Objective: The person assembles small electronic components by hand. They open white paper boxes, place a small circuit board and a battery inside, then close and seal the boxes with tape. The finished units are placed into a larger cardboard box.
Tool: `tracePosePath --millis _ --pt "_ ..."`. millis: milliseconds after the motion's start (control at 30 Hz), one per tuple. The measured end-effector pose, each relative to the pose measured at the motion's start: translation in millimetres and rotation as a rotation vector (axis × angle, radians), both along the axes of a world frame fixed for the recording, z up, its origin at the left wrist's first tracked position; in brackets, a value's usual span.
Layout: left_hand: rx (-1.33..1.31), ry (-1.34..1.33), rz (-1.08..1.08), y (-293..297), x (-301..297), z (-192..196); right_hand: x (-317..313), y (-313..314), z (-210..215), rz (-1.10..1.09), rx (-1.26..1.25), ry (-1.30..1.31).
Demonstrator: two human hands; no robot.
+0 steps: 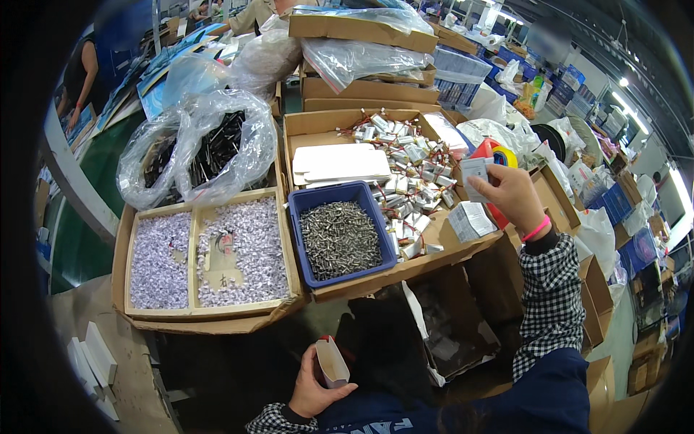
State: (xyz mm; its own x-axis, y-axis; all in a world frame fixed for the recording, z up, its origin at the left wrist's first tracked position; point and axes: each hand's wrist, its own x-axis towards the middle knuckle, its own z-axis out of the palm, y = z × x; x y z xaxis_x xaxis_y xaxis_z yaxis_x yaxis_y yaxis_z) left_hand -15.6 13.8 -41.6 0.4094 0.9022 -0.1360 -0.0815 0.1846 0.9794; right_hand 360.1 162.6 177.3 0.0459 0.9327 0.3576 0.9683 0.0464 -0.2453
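My left hand [312, 390] is low in front of my body, closed around a small open white box [333, 364] with its opening facing up. My right hand [515, 197] reaches out to the right and pinches a small folded paper leaflet [474, 176] between thumb and fingers. Just below that hand lies a stack of similar leaflets [471, 221] in the corner of a cardboard tray [347, 289]. Silver pouch batteries [412, 170] with red wires are heaped in the tray, beside flat white pieces [343, 163].
A blue bin [309, 273] of small metal pins stands by a two-part wooden tray [194, 260] of tiny white pieces. Behind is a clear bag [246, 155] with black slim parts. An open carton [452, 325] sits below; white boxes [97, 354] lie at left. People stand far back.
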Motion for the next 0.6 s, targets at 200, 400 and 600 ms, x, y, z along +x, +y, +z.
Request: tracePosePath --millis 200,400,600 --pt "0.021 -0.006 0.001 1 0 -5 -8 25 -16 0.293 -0.079 0.608" --pt "0.052 -0.016 0.004 3 0 -9 8 64 -13 0.337 -0.625 0.404" --pt "-0.014 -0.060 0.009 5 -3 -8 14 106 -23 0.581 -0.732 0.292"
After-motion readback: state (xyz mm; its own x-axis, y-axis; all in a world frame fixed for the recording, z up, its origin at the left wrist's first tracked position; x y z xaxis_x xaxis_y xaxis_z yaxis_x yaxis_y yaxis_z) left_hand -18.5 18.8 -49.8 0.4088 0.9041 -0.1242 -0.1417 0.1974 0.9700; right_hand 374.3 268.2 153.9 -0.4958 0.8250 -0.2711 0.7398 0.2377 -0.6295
